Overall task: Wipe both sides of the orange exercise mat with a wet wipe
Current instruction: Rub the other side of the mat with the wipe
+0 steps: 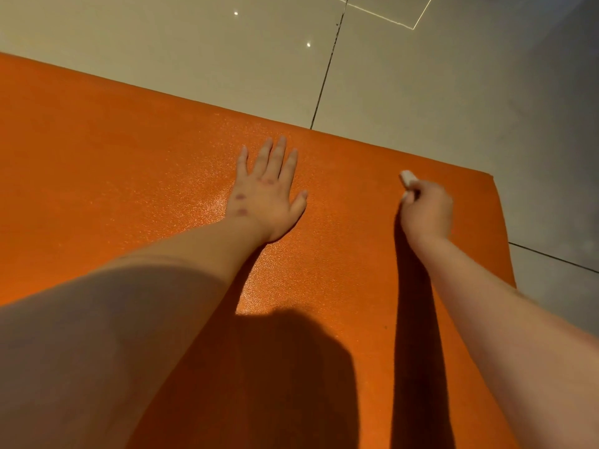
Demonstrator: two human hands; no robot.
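On pale glossy floor [405,92] tiles, crossed by dark grout lines and dotted with small light reflections, an orange mat [129,157] is laid flat. A greyer, shaded strip of floor is seen at the right. The mat's textured face is turned up. Its far edge is run diagonally from upper left down to a corner at right; from that corner a second edge is dropped toward lower right. The mat is cut off by the frame at left and bottom, so its long axis cannot be told. The left hand [264,196] is pressed palm-down on the mat, fingers straight and spread. The right hand [426,210], well apart and near the corner, is curled around a folded white wipe [407,177]. Arm shadows are cast on the mat.
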